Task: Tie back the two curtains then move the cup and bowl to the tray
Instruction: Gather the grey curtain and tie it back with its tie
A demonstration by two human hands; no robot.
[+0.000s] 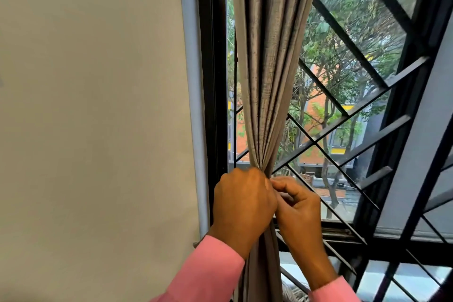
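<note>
The left hand (241,201) is wrapped in a fist round the gathered curtain (267,76), cinching its folds into 1 tight bunch. Touching it on the right, the right hand (300,208) has curled fingers and thumb pinching at the same bunch; whether cloth or a tie lies between them cannot be told. The curtain hangs just right of the black window frame (213,81), beside the wall (98,105). To the right, glass and diagonal grille bars (348,39) stand behind.

grey curtain (267,61), pink sleeves (208,270), black window grille (348,39)
</note>
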